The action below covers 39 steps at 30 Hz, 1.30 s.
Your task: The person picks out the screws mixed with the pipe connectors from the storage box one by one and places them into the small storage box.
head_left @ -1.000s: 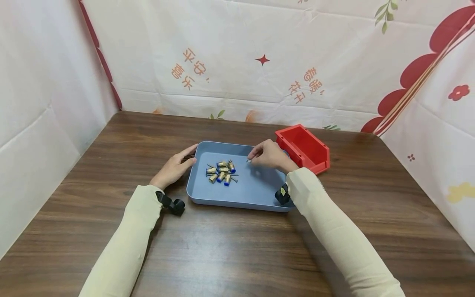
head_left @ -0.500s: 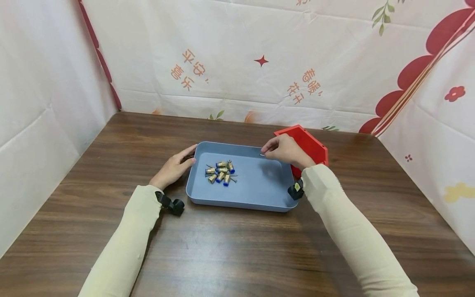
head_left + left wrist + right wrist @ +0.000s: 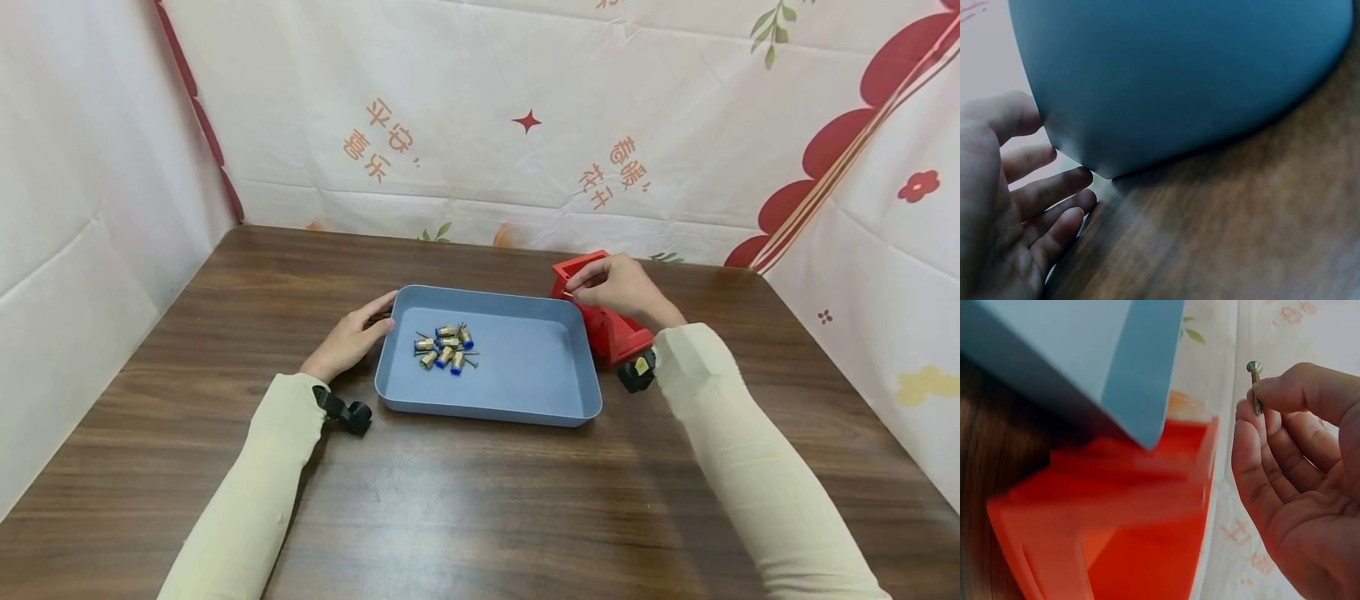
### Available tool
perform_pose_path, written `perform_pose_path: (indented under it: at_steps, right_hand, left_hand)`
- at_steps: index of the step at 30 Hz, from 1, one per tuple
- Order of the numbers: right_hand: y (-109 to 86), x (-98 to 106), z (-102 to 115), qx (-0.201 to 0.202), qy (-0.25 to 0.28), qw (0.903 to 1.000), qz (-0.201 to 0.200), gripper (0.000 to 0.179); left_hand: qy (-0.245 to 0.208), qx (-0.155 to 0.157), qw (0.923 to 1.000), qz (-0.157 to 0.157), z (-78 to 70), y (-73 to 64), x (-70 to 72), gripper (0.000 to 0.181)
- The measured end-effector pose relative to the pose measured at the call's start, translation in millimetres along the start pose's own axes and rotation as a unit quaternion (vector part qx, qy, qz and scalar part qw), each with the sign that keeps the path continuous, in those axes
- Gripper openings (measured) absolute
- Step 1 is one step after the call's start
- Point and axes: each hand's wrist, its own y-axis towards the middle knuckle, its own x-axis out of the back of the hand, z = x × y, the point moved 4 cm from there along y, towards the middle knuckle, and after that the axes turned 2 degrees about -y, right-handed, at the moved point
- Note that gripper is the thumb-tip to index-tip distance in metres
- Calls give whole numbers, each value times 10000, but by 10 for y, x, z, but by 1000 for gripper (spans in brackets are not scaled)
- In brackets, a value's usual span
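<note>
Right hand point(image 3: 618, 287): one screw point(image 3: 1255, 377) pinched between thumb and fingertips, its head left exposed; in the head view it is seen over the far left part of the red bin point(image 3: 617, 335). Left hand point(image 3: 347, 343): fingers extended, thumb placed at the left rim of the blue-grey tray point(image 3: 528, 371). In the tray, left of centre: brass fittings point(image 3: 447, 342) with blue collars, heaped among loose screws point(image 3: 472, 362). The bin is set just beside the tray's right end; both are borne by a wood-grain table point(image 3: 420, 500), backed by printed white cloth point(image 3: 465, 150).
</note>
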Motion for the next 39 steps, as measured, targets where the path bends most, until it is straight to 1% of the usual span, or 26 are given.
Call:
perform_pose_path:
  at_steps: [4,9,14,19,26,39]
  right_hand:
    - [-47,122,-99,-145,-100,9998,24,26]
    - [-88,219,-219,-337,14,9994,80,29]
    - [-85,258,-312,-330,-25,9994,67,29]
    - [-69,274,-401,-450,-116,9988,135,32]
    - [-56,292,-439,-527,-134,9984,154,33]
    - [-59,292,-442,-532,-63,9984,164,33]
  left_hand:
    - [10,-15,10000,19,-8,7,-5,54]
    - [9,-16,10000,16,-8,14,-1,54]
    - [33,-39,10000,11,7,17,7,54]
    - [-21,-59,10000,10,9,19,-2,54]
    - [-12,-87,10000,-9,14,31,-1,54]
    - [24,-26,10000,6,-20,0,-1,54]
